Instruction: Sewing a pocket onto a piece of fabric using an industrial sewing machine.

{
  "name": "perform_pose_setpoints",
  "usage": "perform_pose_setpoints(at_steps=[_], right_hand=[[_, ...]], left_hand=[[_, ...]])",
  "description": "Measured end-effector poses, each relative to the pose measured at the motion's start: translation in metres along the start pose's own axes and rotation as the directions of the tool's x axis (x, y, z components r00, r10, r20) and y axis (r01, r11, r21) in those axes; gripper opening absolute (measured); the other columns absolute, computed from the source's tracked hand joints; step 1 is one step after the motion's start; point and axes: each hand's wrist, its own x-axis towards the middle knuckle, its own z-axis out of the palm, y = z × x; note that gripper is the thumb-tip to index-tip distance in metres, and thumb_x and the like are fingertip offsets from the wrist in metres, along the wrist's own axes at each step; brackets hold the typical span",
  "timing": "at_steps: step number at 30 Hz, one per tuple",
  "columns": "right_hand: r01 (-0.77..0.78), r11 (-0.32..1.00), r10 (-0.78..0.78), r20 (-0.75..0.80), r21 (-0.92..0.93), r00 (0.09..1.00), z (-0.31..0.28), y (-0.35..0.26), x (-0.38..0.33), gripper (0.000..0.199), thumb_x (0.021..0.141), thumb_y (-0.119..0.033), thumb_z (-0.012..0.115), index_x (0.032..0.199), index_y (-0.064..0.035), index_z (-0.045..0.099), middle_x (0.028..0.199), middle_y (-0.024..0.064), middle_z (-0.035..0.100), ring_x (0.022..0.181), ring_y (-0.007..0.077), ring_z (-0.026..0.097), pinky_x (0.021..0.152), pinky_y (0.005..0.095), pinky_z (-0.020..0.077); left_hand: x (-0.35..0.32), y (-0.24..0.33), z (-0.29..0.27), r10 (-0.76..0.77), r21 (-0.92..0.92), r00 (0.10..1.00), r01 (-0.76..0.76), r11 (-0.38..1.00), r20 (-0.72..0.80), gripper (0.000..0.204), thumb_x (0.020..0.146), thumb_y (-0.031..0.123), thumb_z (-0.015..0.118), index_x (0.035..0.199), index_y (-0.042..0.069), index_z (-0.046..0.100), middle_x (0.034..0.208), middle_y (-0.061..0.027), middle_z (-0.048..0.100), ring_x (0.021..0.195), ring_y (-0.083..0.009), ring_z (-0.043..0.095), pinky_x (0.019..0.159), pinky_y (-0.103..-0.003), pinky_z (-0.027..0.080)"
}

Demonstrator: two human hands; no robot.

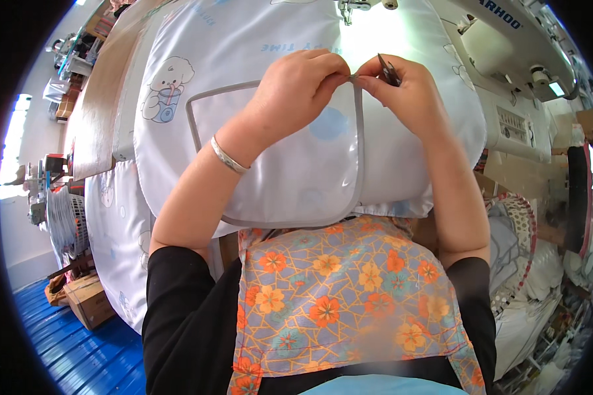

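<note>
White printed fabric (pixel 402 158) with cartoon puppies lies spread in front of me. On it is a clear, rounded panel (pixel 277 178) edged with grey binding (pixel 360 138). My left hand (pixel 300 89) is closed, pinching the binding at the panel's far right corner between thumb and fingertips. Right beside it, my right hand (pixel 412 95) pinches at the same spot with thumb and forefinger. Small dark thread snips (pixel 389 72) are tucked in the fingers of that right hand, blades pointing up and away. What lies between the fingertips is too small to make out.
A sewing machine (pixel 507 52) stands at the right, its presser foot (pixel 346 12) under a bright lamp beyond my hands. A wooden tabletop (pixel 102 99) extends at the left. A cardboard box (pixel 89 299) sits on the blue floor (pixel 66 349). Cloth bundles (pixel 514 250) are piled at the right.
</note>
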Motion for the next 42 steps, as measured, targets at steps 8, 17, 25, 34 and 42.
perform_pose_setpoints(at_steps=[8,17,25,34,42], right_hand=[[-0.055,0.974,0.057,0.003,-0.219,0.998,-0.009,0.049,0.099,0.019,0.083,-0.025,0.067,0.087,-0.0055,0.067,0.067,-0.0039,0.056,0.060,0.0058,0.048,0.057,0.0242,0.0395],[-0.004,0.824,-0.078,-0.119,-0.566,0.990,0.005,0.094,0.129,0.020,0.087,-0.027,0.061,0.090,-0.0086,0.068,0.077,0.0073,0.069,0.068,0.0222,0.065,0.066,0.0320,0.0499],[0.339,0.572,-0.455,0.055,-0.747,0.889,-0.002,0.093,0.102,0.024,0.082,-0.012,0.063,0.105,-0.0145,0.071,0.088,0.0109,0.067,0.069,0.0308,0.065,0.064,0.0391,0.0526],[0.295,0.724,-0.396,-0.025,-0.623,0.918,-0.010,0.092,0.092,0.025,0.080,-0.007,0.062,0.103,-0.0093,0.071,0.085,0.0125,0.065,0.073,0.0296,0.062,0.070,0.0379,0.0505],[0.315,0.716,-0.394,0.011,-0.623,0.919,-0.012,0.086,0.077,0.022,0.079,-0.004,0.064,0.101,-0.0065,0.068,0.095,0.0089,0.066,0.077,0.0276,0.062,0.072,0.0364,0.0512]], left_hand=[[0.031,-0.077,-0.007,0.106,0.524,0.994,-0.072,0.848,-0.034,0.020,0.087,0.014,0.060,0.103,0.005,0.065,0.108,-0.0093,0.065,0.102,-0.0299,0.060,0.086,-0.041,0.048],[0.044,-0.087,0.072,0.121,0.446,0.992,-0.117,0.887,0.018,0.035,0.093,0.026,0.053,0.117,0.002,0.062,0.126,-0.0091,0.059,0.122,-0.0257,0.052,0.101,-0.040,0.042],[0.050,-0.082,0.076,0.038,0.523,0.998,-0.055,0.850,0.043,0.033,0.090,0.028,0.054,0.110,0.005,0.066,0.125,-0.0089,0.060,0.119,-0.0217,0.054,0.096,-0.038,0.044],[0.052,-0.084,0.074,0.002,0.515,1.000,-0.018,0.857,0.031,0.033,0.093,0.032,0.055,0.113,0.007,0.065,0.128,-0.0099,0.059,0.123,-0.0220,0.052,0.096,-0.038,0.045],[0.056,-0.085,0.072,-0.015,0.511,0.997,-0.028,0.859,0.080,0.034,0.093,0.032,0.054,0.115,0.008,0.064,0.129,-0.0133,0.058,0.126,-0.0253,0.050,0.097,-0.041,0.045]])
